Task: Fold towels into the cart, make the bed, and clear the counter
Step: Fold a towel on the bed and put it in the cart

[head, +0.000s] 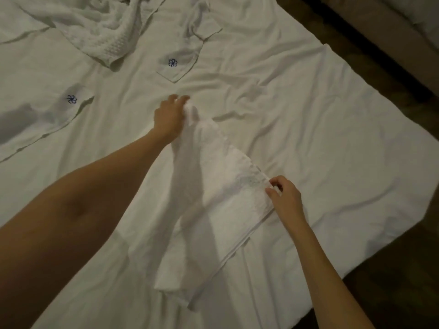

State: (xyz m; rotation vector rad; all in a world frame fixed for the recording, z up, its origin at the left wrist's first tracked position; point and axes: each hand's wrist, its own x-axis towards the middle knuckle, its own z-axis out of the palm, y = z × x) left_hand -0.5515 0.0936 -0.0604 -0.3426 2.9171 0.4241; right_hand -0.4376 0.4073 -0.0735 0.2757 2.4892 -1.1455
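Observation:
A white towel hangs stretched between my two hands above the bed. My left hand grips its far corner, bunched at the fingers. Closer to me, my right hand pinches the corner on the right edge. The towel's lower part droops down onto the wrinkled white sheet that covers the bed.
A waffle-textured white cloth lies crumpled at the top left. Two white linen pieces with a blue flower logo lie flat, one at centre top and one at the left. Dark floor runs along the bed's right edge.

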